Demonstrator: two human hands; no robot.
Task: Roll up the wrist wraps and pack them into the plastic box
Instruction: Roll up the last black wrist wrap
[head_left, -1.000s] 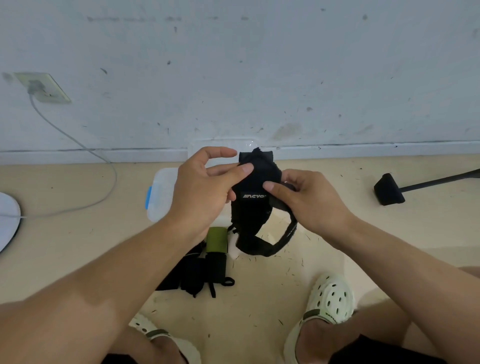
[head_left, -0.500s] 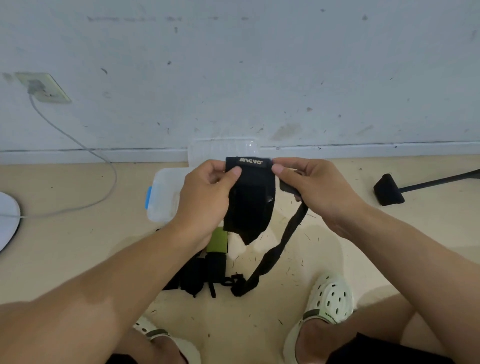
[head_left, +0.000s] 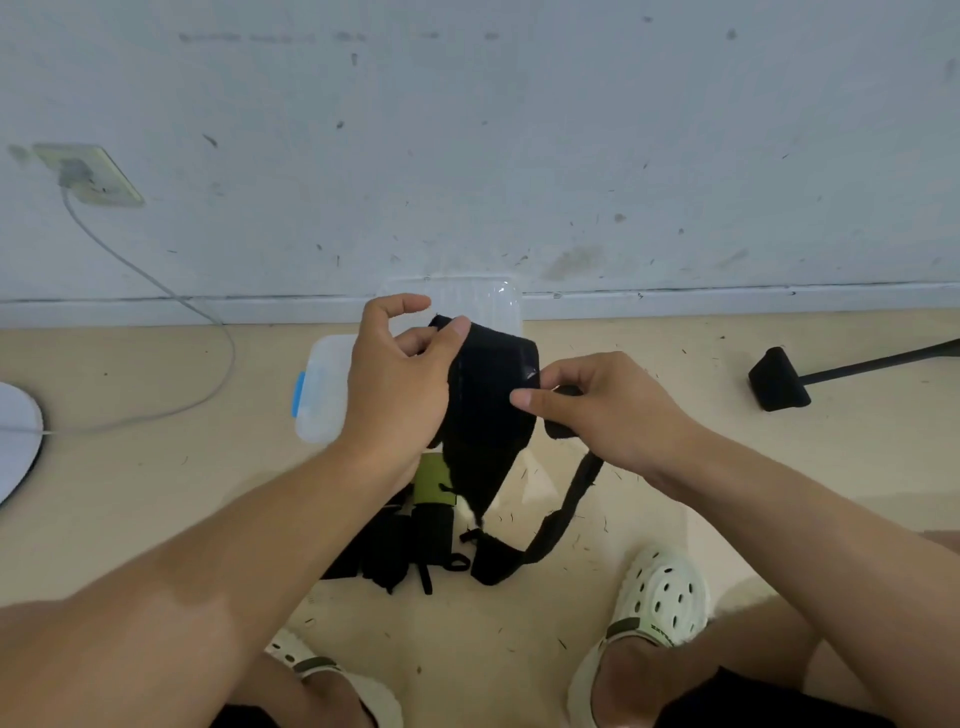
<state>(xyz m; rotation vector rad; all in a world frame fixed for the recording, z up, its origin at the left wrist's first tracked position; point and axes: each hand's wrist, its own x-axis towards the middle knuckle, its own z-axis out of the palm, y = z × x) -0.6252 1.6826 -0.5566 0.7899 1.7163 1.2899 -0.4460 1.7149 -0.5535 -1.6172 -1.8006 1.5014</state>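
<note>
Wrist wrap lower now — pinched between both hands.

Black wrist wrap unrolled above clear plastic box

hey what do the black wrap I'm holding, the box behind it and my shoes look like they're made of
Wrist wrap: matte black woven fabric, apparently; it drapes and folds limply between the left hand and right hand.
Plastic box: translucent, slightly glossy plastic, with a blue latch.
Shoes: smooth cream clogs with moulded holes, probably foam or rubber; the picture cannot settle which.
</note>
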